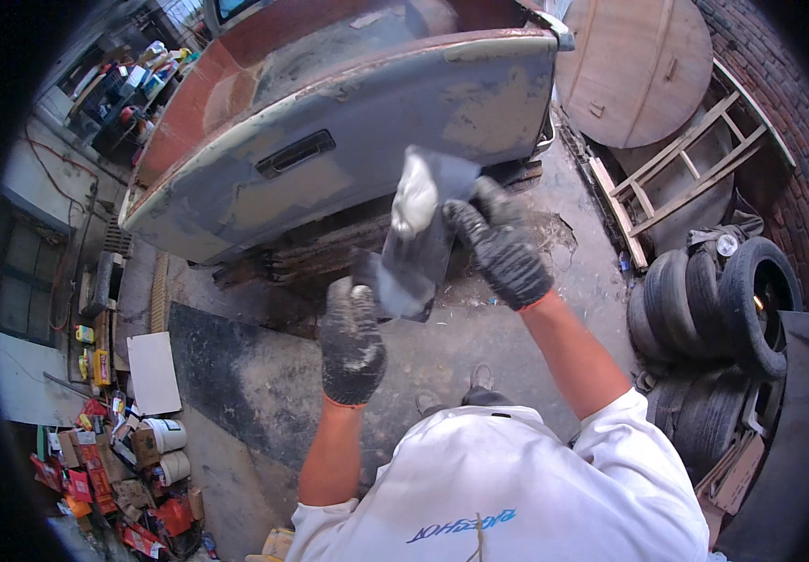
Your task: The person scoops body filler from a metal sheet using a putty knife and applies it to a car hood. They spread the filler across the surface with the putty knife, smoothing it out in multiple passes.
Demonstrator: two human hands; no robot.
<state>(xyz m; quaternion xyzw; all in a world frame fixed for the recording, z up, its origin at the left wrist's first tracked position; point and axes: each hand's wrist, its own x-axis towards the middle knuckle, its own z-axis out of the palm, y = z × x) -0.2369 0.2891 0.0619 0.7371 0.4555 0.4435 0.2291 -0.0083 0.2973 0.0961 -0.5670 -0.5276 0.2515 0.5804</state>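
Working white paste (415, 199) on grey sheet (418, 260), seemingly; next move calls for level sheet. Left hand (354, 341) gripping sheet's near left edge; right hand (504, 245) by far right edge, hold too blurred to tell. Sheet between hands, near side of vehicle panel (376, 140). Count: one paste lump, one panel, two hands; sheets unclear.

Left glove (354, 347), right glove (505, 258): mottled black-grey, orange cuffs (537, 302). Sheet (421, 255) grey, lump (415, 195) white. Tailgate (367, 140) blue-grey, beige patches (493, 117).
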